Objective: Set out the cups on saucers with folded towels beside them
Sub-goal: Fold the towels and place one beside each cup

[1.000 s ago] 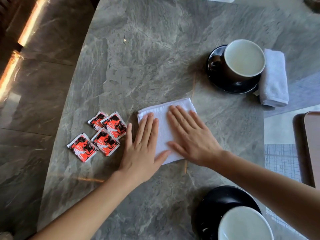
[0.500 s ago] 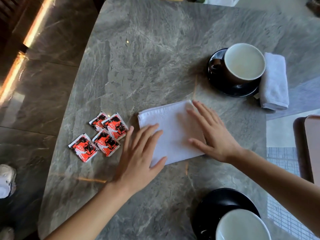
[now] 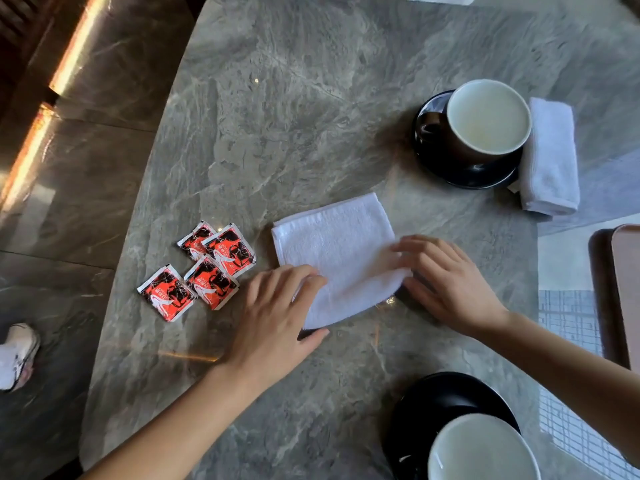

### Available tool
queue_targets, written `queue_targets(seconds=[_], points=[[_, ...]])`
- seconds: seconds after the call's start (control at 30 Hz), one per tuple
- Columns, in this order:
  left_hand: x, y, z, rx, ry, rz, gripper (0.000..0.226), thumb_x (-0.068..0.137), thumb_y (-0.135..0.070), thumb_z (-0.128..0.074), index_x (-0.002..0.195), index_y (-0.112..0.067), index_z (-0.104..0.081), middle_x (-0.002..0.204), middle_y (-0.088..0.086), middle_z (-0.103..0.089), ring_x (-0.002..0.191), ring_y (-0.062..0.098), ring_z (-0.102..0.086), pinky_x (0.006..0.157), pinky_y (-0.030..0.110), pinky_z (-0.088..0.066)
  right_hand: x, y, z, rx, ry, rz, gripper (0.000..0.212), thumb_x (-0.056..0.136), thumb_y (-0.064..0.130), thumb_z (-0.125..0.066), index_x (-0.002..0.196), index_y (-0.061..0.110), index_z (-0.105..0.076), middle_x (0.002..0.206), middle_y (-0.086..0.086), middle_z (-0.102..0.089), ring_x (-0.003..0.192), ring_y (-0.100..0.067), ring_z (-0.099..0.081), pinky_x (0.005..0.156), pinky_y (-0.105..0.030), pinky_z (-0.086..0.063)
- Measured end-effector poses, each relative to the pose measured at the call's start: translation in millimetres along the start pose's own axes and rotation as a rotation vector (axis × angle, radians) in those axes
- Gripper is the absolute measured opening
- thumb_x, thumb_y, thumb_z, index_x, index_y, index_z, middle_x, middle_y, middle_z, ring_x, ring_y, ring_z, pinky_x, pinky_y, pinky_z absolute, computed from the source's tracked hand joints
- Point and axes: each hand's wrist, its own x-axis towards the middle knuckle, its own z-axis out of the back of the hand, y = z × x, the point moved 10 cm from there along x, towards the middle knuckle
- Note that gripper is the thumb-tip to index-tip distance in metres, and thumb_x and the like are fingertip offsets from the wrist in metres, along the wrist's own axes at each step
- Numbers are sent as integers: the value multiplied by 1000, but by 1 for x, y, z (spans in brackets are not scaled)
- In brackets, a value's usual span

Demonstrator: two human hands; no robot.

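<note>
The white towel (image 3: 334,251) lies flat at the middle of the marble table (image 3: 294,98), folded to a square but not yet to the narrow shape of the finished one. The left hand (image 3: 277,317) rests on its near-left corner with fingers loosely curled; the right hand (image 3: 446,278) curls at its right edge, and it seems to be lifting that edge, though motion blur there makes it hard to tell. A second ago both palms lay flat on the cloth, smoothing it; since then they have slid apart to the edges. One setting is done at far right: a cup (image 3: 485,119) on its saucer (image 3: 460,168) with a folded towel (image 3: 549,157) touching it. The near cup (image 3: 481,448) sits on its saucer (image 3: 436,403) awaiting this towel. Red sachets (image 3: 204,268) lie left.
</note>
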Motion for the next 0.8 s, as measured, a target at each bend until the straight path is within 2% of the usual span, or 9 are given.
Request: queue_targets(seconds=[0.17,0.23,0.3,0.37,0.43,0.5,0.57,0.67,0.8], points=[[10,-3,13,-79,-19,57,35,72,-32,-65,105,-24,-57,110,-10,-59,101,18,-57,80,34,-43,20,-14,16,339,-207,-239,29,98,26,-35,115,12,-55,118,6,-55,114,-10,-51,98,-15,-35],[15,-5,22,-222,-55,72,21,77,-26,-64,97,-20,-59,95,-9,-60,87,16,-57,72,30,-42,29,-20,18,434,-275,-335,26,99,28,-36,113,16,-54,112,4,-61,105,-8,-56,90,-17,-39],[17,-7,27,-392,-82,107,7,81,-20,-62,85,-17,-56,73,-12,-51,67,13,-48,59,23,-32,39,-26,20,498,-329,-410,23,99,30,-36,105,15,-53,94,7,-63,87,-4,-58,76,-18,-41],[17,-8,21,-592,-62,175,12,82,-19,-56,76,-11,-49,59,-8,-41,57,14,-37,53,24,-28,50,-28,24,497,-379,-433,21,98,30,-38,96,14,-52,76,14,-55,71,1,-51,65,-14,-36],[17,-12,7,-875,-1,271,23,81,-23,-50,80,0,-49,63,1,-42,62,18,-36,58,35,-37,62,-29,26,502,-399,-430,23,97,30,-39,89,13,-51,70,12,-49,66,0,-45,62,-16,-35],[14,-17,-9,-1170,66,394,27,83,-22,-51,88,4,-55,80,10,-52,77,17,-45,75,45,-48,72,-29,24,501,-395,-424,25,97,31,-42,83,11,-50,70,8,-46,64,-2,-41,61,-22,-34],[8,-22,-23,-1394,111,523,11,91,-12,-51,95,-11,-61,99,6,-63,94,16,-56,87,38,-52,80,-29,18,482,-367,-425,24,96,30,-44,78,15,-49,68,11,-43,64,-1,-40,62,-23,-33],[0,-23,-36,-1567,121,635,22,94,-6,-46,98,-21,-62,109,2,-67,104,16,-62,86,21,-53,89,-27,9,476,-317,-420,19,94,31,-48,78,23,-53,71,14,-45,67,2,-46,64,-19,-33],[-6,-9,-40,-1595,107,696,22,94,-8,-46,100,-21,-63,104,-2,-70,93,12,-68,78,21,-57,96,-22,6,437,-294,-397,20,92,33,-54,83,18,-64,80,8,-53,72,-1,-50,67,-20,-39]])
